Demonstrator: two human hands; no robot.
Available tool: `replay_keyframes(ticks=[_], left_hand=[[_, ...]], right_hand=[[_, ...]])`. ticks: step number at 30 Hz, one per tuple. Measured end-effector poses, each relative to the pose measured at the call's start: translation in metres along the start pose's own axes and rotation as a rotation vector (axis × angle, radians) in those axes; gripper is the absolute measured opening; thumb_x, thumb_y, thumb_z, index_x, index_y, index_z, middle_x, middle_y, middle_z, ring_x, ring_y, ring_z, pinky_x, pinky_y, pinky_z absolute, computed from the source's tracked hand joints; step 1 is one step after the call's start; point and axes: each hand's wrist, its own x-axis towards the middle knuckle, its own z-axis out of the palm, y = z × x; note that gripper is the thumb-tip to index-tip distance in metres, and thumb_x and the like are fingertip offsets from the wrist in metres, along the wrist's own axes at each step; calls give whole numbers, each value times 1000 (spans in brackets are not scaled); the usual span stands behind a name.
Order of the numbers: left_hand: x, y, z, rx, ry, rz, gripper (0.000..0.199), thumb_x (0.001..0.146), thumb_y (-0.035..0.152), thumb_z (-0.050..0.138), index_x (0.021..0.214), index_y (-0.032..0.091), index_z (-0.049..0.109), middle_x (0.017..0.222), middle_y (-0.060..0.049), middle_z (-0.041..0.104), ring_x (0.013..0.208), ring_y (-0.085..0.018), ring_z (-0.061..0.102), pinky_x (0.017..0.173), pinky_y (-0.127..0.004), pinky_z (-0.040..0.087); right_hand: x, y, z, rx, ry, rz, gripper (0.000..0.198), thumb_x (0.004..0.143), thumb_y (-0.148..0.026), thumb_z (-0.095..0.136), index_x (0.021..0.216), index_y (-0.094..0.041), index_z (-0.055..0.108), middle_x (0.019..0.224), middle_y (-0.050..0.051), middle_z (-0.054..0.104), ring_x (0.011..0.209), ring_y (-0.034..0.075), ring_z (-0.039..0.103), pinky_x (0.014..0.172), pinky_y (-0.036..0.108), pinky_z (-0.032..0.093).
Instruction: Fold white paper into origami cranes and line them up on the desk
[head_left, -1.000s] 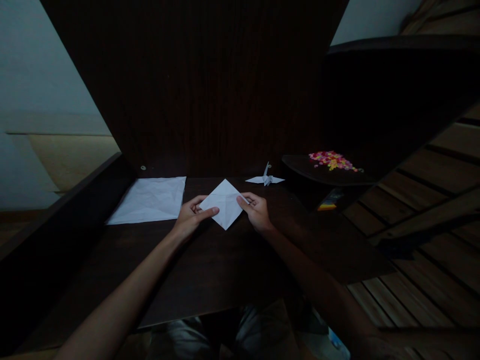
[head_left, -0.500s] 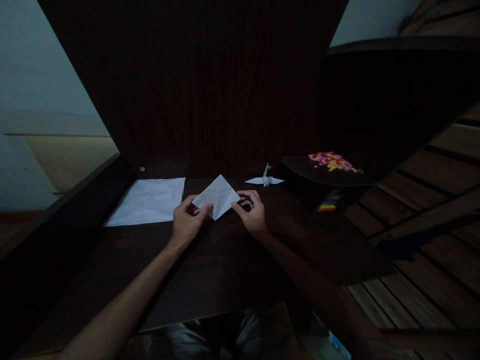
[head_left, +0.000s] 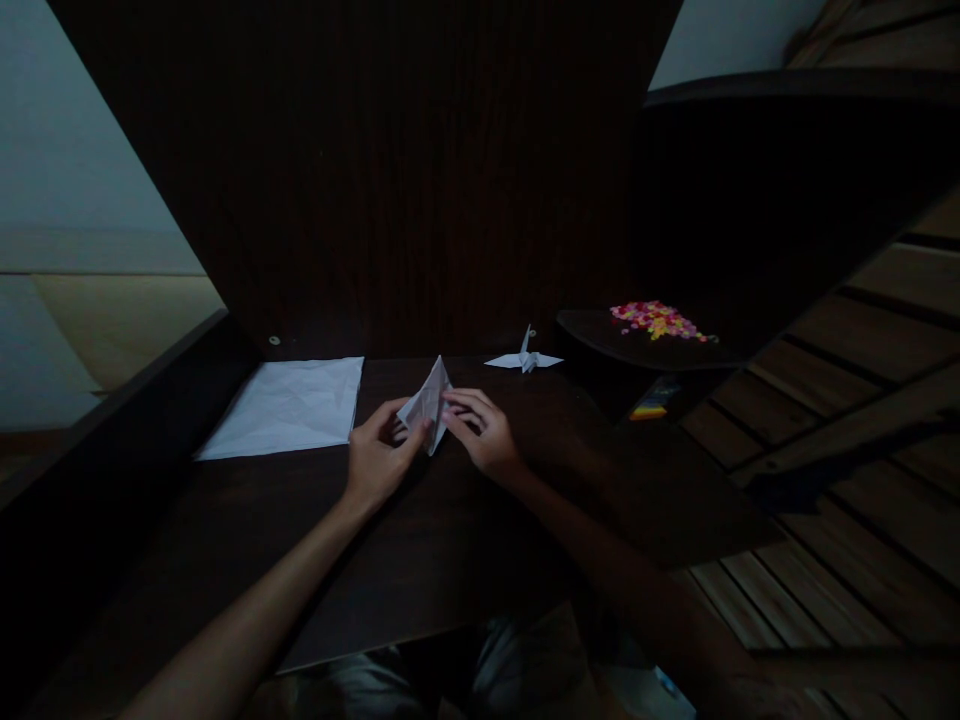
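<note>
Between my hands, just above the dark desk, is a folded white sheet of origami paper (head_left: 430, 393), its point upward and its layers partly spread. My left hand (head_left: 382, 452) pinches its left side, thumb in front and fingers behind. On the right edge, the fingertips and thumb of my right hand (head_left: 480, 430) close on the paper. Behind and to the right stands a finished white paper crane (head_left: 526, 360), wings out to both sides. Flat at the left lies a stack of white paper sheets (head_left: 281, 405).
The dark desk (head_left: 390, 570) has a raised side board (head_left: 112, 420) at the left and a tall back panel (head_left: 420, 200). On a curved shelf (head_left: 585, 335) at the right sits a heap of small pink, red and yellow pieces (head_left: 660, 320). Wooden slats (head_left: 862, 390) lie beyond.
The paper has gone from a flat diamond to a narrower, partly opened shape. My right hand has moved left, closer to my left hand. The view has shifted slightly.
</note>
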Motion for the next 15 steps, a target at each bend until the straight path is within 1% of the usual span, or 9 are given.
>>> replay_keyframes(ticks=[1,3,5,7,9,11,13,15], left_hand=[[-1,1,0,-15,-23,17,32,74,32,69,102,16,64,92,-5,71,79,-18,68,69,-28,56],[-2,2,0,-22,-80,59,35,75,30,69,106,17,63,101,-6,71,89,-20,68,80,-33,55],[-2,5,-1,19,-143,114,41,74,30,71,112,18,62,111,-7,69,100,-22,65,91,-37,52],[-1,7,-3,89,-198,183,44,72,30,73,114,19,62,117,-8,66,109,-23,61,99,-41,46],[0,8,-4,144,-242,256,42,72,30,73,111,20,64,120,-8,65,115,-24,57,102,-43,43],[2,8,-5,162,-264,306,35,73,29,72,107,21,67,119,-8,65,116,-24,55,101,-44,43],[4,7,-6,162,-254,311,29,76,29,70,104,21,68,116,-8,67,115,-24,55,100,-44,44],[6,6,-9,156,-245,281,26,78,28,67,103,21,68,115,-8,67,114,-24,55,100,-45,43]], right_hand=[[-1,1,1,69,-32,49,31,79,-37,64,106,-22,66,115,9,59,90,17,62,79,32,52],[-3,3,2,174,-55,142,41,74,-44,67,107,-20,66,115,10,61,95,20,62,83,35,52],[-3,3,0,243,-74,193,49,68,-50,71,106,-19,66,107,9,65,97,23,63,86,37,51],[-2,2,-3,296,-105,205,51,65,-53,72,101,-18,68,98,7,69,96,25,64,87,38,51],[0,2,-5,325,-73,248,45,66,-51,72,97,-18,68,92,6,70,93,25,65,85,37,52],[3,4,-6,357,-31,323,38,67,-44,73,94,-18,68,89,5,71,87,23,67,80,36,55],[6,7,-7,420,0,377,36,64,-38,75,93,-18,67,84,4,71,79,21,67,71,36,57],[9,10,-8,463,22,398,34,64,-33,74,93,-18,65,82,4,70,76,20,67,67,35,58]])
